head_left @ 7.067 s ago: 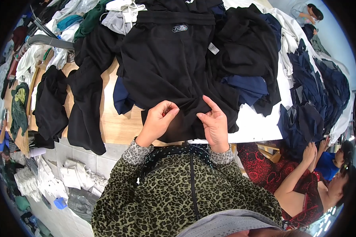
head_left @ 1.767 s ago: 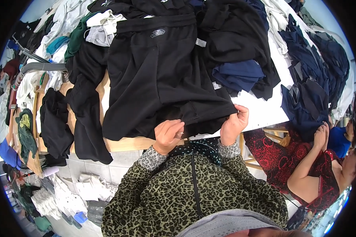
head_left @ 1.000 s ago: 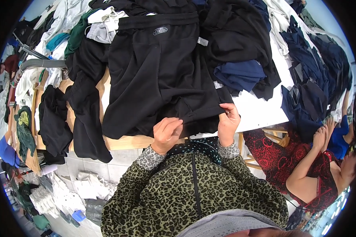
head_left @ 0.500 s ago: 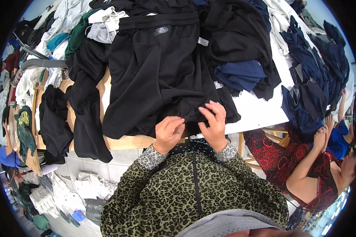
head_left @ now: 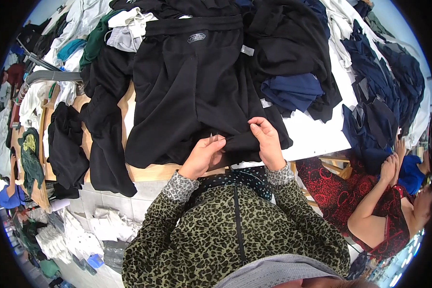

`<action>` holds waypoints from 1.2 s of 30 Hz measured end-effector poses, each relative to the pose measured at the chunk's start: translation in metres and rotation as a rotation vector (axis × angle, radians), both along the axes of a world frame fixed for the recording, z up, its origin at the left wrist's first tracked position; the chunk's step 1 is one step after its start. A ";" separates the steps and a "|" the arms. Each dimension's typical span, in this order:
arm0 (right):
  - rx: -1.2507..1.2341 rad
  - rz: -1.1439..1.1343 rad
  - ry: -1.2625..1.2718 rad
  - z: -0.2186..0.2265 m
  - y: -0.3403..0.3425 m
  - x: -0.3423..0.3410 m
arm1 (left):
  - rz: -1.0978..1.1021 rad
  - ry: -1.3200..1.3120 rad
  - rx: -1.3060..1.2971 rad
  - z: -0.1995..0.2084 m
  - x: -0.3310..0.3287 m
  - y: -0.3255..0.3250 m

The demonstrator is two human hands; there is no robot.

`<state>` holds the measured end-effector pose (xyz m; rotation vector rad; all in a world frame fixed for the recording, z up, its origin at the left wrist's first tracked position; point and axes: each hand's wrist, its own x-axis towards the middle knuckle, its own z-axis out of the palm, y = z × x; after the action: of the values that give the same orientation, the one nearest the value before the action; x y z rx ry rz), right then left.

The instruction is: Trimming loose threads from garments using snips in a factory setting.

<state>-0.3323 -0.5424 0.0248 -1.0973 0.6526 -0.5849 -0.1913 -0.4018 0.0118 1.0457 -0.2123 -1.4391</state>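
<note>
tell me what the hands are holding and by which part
Both hands grip the black garment at its near hem: the left hand and the right hand pinch a bunched fold of the edge between them.

Bright, even light — warped fisheye rim

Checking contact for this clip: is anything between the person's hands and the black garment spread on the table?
Nothing visible. The left hand and right hand both pinch the near hem of the black garment directly, with cloth bunched between them. The navy cloth and the other piles lie farther back or off to the sides.
</note>
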 end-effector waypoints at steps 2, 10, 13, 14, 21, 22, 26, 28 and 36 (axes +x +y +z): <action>0.080 -0.018 -0.069 -0.003 -0.004 -0.001 | 0.023 0.091 0.006 0.002 -0.001 -0.001; 0.044 -0.030 -0.070 0.001 -0.007 -0.001 | -0.037 0.036 -0.033 0.001 0.003 0.000; 0.011 -0.020 -0.086 0.008 -0.005 -0.001 | -0.074 -0.084 -0.060 0.005 0.004 0.001; -0.024 -0.024 -0.063 0.009 -0.005 -0.002 | -0.091 -0.153 -0.088 0.007 0.004 0.002; -0.146 -0.006 -0.029 0.011 -0.004 -0.004 | -0.159 -0.368 -0.127 0.015 0.008 0.003; -0.146 -0.005 -0.030 0.011 -0.005 -0.005 | -0.164 -0.378 -0.139 0.016 0.008 0.003; -0.146 0.016 -0.018 0.008 -0.006 -0.007 | -0.172 -0.396 -0.141 0.021 0.009 0.004; -0.135 0.024 -0.009 0.007 -0.007 -0.008 | -0.170 -0.406 -0.150 0.020 0.010 0.004; -0.159 0.020 -0.008 0.008 -0.006 -0.008 | -0.168 -0.374 -0.153 0.016 0.009 0.003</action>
<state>-0.3405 -0.5485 0.0332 -1.2479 0.5948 -0.6316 -0.1822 -0.3985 0.0281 1.1858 -0.6837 -1.3413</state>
